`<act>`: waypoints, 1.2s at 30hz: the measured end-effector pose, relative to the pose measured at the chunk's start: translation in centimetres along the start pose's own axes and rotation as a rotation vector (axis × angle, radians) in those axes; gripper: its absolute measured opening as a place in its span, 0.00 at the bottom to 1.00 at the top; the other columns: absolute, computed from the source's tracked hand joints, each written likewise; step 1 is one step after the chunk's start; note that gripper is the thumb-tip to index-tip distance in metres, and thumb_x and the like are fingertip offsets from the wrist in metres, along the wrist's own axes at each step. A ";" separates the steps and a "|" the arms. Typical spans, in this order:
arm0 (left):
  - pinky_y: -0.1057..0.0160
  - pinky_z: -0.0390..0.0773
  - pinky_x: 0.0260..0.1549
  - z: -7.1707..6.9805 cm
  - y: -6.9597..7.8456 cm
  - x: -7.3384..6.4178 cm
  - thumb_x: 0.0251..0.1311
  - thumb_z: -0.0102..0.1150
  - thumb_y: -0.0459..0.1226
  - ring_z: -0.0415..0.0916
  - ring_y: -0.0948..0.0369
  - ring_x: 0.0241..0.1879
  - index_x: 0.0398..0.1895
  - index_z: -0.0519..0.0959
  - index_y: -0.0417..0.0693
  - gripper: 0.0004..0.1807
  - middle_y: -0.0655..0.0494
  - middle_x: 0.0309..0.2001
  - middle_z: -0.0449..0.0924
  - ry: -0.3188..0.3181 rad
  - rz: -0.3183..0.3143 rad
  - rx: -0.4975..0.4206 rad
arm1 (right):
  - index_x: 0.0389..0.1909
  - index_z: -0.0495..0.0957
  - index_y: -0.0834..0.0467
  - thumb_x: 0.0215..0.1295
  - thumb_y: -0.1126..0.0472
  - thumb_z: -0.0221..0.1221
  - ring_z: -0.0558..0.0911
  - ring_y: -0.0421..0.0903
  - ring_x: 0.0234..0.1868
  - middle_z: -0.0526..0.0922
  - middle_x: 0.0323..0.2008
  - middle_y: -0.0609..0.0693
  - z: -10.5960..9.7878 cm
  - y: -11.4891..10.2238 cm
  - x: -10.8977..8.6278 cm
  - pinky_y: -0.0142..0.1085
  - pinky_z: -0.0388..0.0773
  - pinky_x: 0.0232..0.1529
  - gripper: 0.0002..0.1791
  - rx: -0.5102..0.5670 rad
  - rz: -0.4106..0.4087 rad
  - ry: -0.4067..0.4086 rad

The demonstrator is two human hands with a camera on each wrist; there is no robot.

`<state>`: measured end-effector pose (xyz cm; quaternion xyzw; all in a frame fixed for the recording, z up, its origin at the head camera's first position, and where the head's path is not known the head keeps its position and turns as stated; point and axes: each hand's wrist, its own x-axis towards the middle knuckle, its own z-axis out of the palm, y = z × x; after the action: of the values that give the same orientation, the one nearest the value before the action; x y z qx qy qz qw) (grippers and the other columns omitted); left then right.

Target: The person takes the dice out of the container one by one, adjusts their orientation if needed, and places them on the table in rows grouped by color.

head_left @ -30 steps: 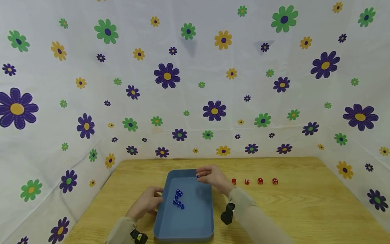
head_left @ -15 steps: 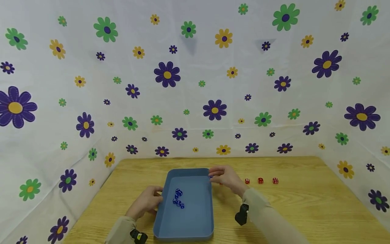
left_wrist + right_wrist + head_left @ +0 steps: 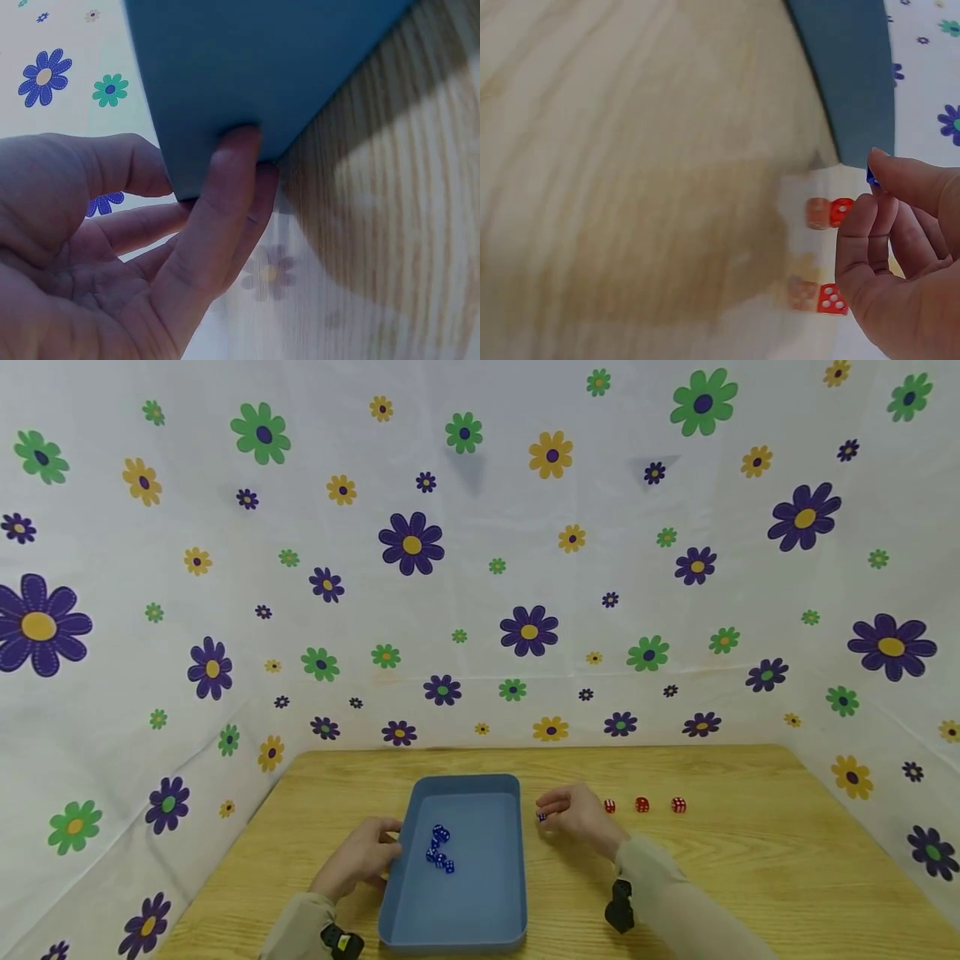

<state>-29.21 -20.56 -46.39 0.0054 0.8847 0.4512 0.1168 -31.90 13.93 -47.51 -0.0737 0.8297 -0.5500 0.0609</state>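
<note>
My right hand (image 3: 581, 817) pinches a blue die (image 3: 542, 817) between thumb and fingertips, just right of the blue tray (image 3: 487, 922). In the right wrist view, only a sliver of that blue die (image 3: 871, 177) shows between the fingers. Inside the tray, left of its middle, lies a small cluster of blue dice (image 3: 439, 860). My left hand (image 3: 365, 852) rests against the tray's left side. The left wrist view shows its fingers (image 3: 232, 180) touching the outer wall (image 3: 217, 67).
Spaced in a row right of my right hand are red dice (image 3: 642, 805); another is hidden behind that hand. The right wrist view shows two red dice (image 3: 832, 298). A flowered white cloth (image 3: 480, 585) rises behind the wooden table (image 3: 750, 860) and along both sides.
With the blue die between its fingers, my right hand has moved from over the tray's far right corner to the right, then down toward the table. The left hand stays against the tray.
</note>
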 end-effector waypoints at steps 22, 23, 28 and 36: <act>0.51 0.85 0.23 -0.1 0.1 -0.1 0.61 0.50 0.28 0.82 0.53 0.36 0.63 0.70 0.32 0.25 0.39 0.44 0.81 -0.001 -0.009 -0.003 | 0.40 0.83 0.64 0.48 0.74 0.70 0.84 0.45 0.39 0.88 0.37 0.54 0.5 1.3 -0.7 0.37 0.84 0.40 0.16 -0.113 -0.016 -0.016; 0.51 0.85 0.23 -0.1 0.1 -0.1 0.61 0.50 0.28 0.82 0.53 0.36 0.63 0.70 0.32 0.25 0.40 0.44 0.81 0.000 -0.009 -0.002 | 0.40 0.83 0.64 0.48 0.74 0.70 0.85 0.45 0.39 0.88 0.37 0.53 0.5 1.3 -0.7 0.37 0.84 0.40 0.16 -0.113 -0.017 -0.018; 0.52 0.85 0.24 -0.1 0.2 0.0 0.62 0.50 0.28 0.82 0.53 0.36 0.63 0.70 0.33 0.24 0.39 0.45 0.80 -0.005 -0.010 -0.002 | 0.39 0.83 0.64 0.48 0.74 0.70 0.85 0.45 0.39 0.88 0.37 0.54 0.5 1.4 -0.7 0.37 0.84 0.41 0.15 -0.114 -0.042 -0.026; 0.51 0.85 0.23 -0.1 0.1 0.0 0.64 0.50 0.28 0.81 0.53 0.35 0.61 0.72 0.33 0.21 0.40 0.43 0.80 -0.014 -0.007 -0.011 | 0.41 0.83 0.65 0.48 0.73 0.71 0.85 0.46 0.39 0.88 0.38 0.55 0.5 1.3 -1.0 0.39 0.84 0.43 0.16 -0.119 -0.076 -0.045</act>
<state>-29.19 -20.60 -46.28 0.0046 0.8814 0.4557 0.1246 -30.93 14.20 -48.89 -0.1209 0.8558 -0.5001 0.0542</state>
